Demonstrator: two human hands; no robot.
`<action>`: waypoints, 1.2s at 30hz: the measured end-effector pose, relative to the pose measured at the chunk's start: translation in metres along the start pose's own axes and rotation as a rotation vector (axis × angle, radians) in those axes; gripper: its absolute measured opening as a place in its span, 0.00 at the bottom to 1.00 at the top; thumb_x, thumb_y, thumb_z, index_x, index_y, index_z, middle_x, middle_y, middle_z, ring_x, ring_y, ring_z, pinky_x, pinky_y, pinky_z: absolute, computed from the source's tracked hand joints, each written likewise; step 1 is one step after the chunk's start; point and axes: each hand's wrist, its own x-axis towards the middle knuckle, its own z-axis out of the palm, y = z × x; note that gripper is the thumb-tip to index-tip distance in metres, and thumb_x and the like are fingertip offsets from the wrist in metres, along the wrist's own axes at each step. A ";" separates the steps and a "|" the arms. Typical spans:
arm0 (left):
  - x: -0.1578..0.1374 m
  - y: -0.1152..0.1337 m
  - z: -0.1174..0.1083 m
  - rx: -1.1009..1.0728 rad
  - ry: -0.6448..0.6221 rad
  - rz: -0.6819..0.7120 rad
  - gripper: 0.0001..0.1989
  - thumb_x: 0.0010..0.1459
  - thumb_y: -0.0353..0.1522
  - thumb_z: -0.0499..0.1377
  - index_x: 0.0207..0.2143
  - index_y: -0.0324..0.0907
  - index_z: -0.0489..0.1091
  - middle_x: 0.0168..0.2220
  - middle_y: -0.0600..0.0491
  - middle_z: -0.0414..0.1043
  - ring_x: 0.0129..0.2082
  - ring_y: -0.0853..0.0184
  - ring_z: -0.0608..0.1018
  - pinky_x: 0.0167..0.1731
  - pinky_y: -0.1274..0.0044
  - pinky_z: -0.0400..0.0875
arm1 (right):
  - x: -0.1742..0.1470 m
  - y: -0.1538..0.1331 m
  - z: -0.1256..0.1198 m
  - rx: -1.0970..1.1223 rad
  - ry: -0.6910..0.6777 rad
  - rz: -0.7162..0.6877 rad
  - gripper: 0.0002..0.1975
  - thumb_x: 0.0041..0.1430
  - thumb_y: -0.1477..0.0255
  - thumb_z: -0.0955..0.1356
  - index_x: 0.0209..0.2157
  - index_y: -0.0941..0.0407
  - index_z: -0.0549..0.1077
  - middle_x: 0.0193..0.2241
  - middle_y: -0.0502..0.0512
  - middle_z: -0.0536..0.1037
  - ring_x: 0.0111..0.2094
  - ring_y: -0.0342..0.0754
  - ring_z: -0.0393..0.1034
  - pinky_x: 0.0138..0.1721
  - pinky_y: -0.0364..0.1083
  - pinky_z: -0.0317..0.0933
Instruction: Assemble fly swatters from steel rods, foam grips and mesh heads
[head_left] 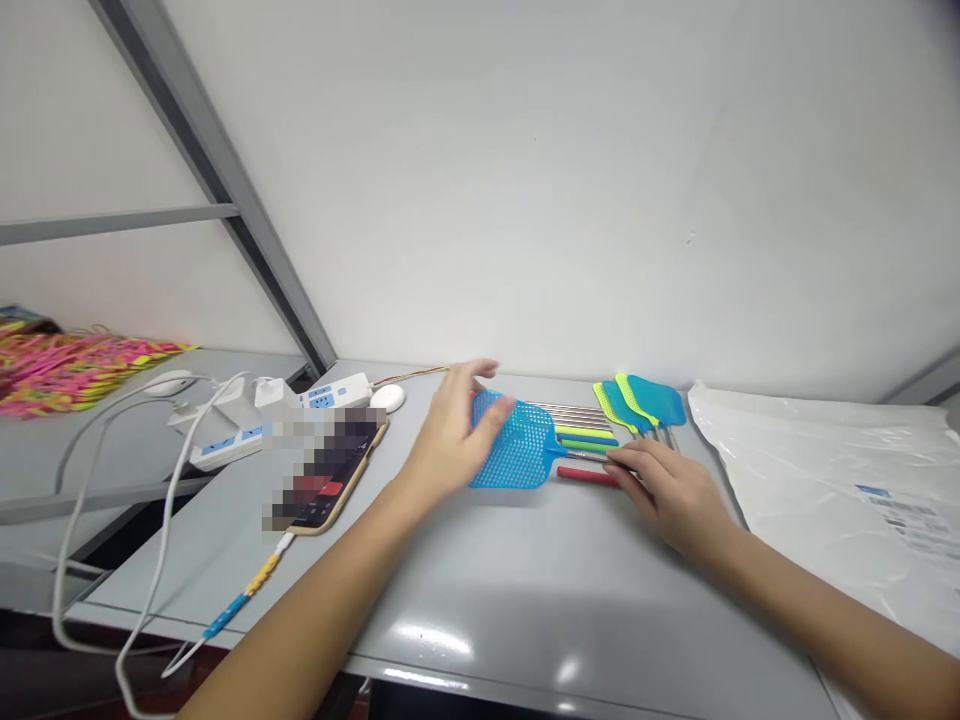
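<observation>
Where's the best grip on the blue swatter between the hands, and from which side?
On the blue swatter, probably pinch the silvery shaft, from above: it's much slimmer than the broad head, and the green stick lies just behind, the red stick in front.

Stretches flat as a glossy grey tabletop (540,610), bearing at left a white plastic power strip (352,388) with blue socket panels, a dark-screened, partly pixelated phone in a tan case (330,505), its white cable with a yellow-and-blue sleeve (226,615), and a small rounded white object (388,398). Carries at mid-back a row of thin silver metal rods (570,413), with a slim yellow-green tube (585,432), green tube (589,444) and red tube (589,476) nearer the front. Holds, farther right, overlapping yellow-green and blue swatters (660,400) beside a large white plastic package (795,470).
</observation>
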 end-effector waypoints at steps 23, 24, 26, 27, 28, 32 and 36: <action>-0.024 0.008 0.060 -0.757 0.175 -0.318 0.14 0.60 0.41 0.55 0.39 0.41 0.72 0.41 0.48 0.76 0.36 0.64 0.76 0.41 0.72 0.69 | 0.001 -0.029 -0.006 0.455 -0.312 0.385 0.10 0.67 0.67 0.60 0.48 0.51 0.66 0.37 0.54 0.77 0.34 0.49 0.73 0.32 0.45 0.65; -0.021 0.005 0.058 -0.767 0.205 -0.338 0.14 0.60 0.41 0.56 0.39 0.41 0.72 0.41 0.48 0.76 0.36 0.64 0.76 0.40 0.72 0.69 | 0.002 -0.030 -0.008 0.474 -0.350 0.372 0.11 0.67 0.67 0.59 0.48 0.51 0.66 0.37 0.53 0.77 0.34 0.48 0.73 0.31 0.45 0.64; -0.016 0.002 0.055 -0.775 0.228 -0.374 0.15 0.59 0.43 0.57 0.39 0.40 0.73 0.42 0.47 0.77 0.36 0.63 0.77 0.39 0.72 0.69 | 0.002 -0.032 -0.010 0.511 -0.401 0.350 0.12 0.68 0.68 0.57 0.47 0.51 0.67 0.34 0.53 0.78 0.31 0.48 0.73 0.28 0.44 0.63; -0.014 0.002 0.055 -0.782 0.224 -0.391 0.16 0.58 0.43 0.57 0.39 0.40 0.73 0.42 0.47 0.77 0.37 0.63 0.77 0.40 0.72 0.69 | 0.002 -0.034 -0.010 0.527 -0.413 0.348 0.11 0.68 0.68 0.57 0.46 0.51 0.67 0.32 0.52 0.78 0.30 0.48 0.72 0.27 0.43 0.62; -0.013 0.002 0.056 -0.797 0.212 -0.406 0.18 0.59 0.44 0.56 0.39 0.40 0.74 0.42 0.47 0.77 0.38 0.63 0.77 0.41 0.72 0.69 | 0.002 -0.036 -0.009 0.546 -0.416 0.355 0.11 0.68 0.67 0.57 0.46 0.52 0.67 0.31 0.52 0.78 0.29 0.48 0.72 0.26 0.43 0.61; -0.009 0.011 0.062 -0.900 0.140 -0.460 0.21 0.60 0.47 0.53 0.45 0.42 0.72 0.43 0.47 0.77 0.39 0.63 0.78 0.41 0.71 0.69 | -0.002 -0.044 -0.003 0.654 -0.399 0.395 0.11 0.69 0.66 0.56 0.43 0.53 0.66 0.27 0.50 0.75 0.26 0.46 0.69 0.24 0.43 0.58; -0.007 0.018 0.072 -0.967 0.163 -0.478 0.20 0.60 0.46 0.54 0.42 0.41 0.73 0.46 0.45 0.76 0.39 0.62 0.78 0.39 0.71 0.70 | -0.005 -0.046 0.000 0.680 -0.374 0.429 0.12 0.69 0.65 0.56 0.40 0.53 0.66 0.23 0.49 0.72 0.22 0.45 0.66 0.23 0.43 0.56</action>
